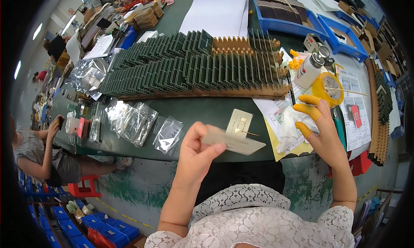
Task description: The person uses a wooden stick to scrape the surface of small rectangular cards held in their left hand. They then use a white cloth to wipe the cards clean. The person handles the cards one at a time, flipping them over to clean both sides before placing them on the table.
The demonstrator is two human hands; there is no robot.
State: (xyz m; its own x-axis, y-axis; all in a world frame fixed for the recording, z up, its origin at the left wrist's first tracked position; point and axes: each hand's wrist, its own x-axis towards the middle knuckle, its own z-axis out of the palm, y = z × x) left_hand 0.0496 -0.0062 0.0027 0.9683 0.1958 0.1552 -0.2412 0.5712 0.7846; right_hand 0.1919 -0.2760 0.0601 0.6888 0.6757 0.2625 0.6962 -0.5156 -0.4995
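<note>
My left hand (195, 151) pinches a thin, pale rectangular board (241, 145) by its left end, thumb on the near side. It is tilted and slightly blurred above the table's front edge. Just behind it lies a second pale board (239, 120) with small markings, partly covered by the held one. A thin stick (251, 133) shows between the two. My right hand (319, 129), with yellow finger cots on its fingertips, is open beside a crumpled white cloth (293, 127). Its fingers are spread over the cloth's right side; I cannot tell whether they touch it.
Behind my hands a long wooden rack (202, 94) holds many upright green circuit boards (151, 73). Clear plastic bags (133, 120) lie at left. At right stand a white bottle (308, 71), a yellow tape roll (320, 87) and blue trays (345, 45). Another person (41, 157) sits far left.
</note>
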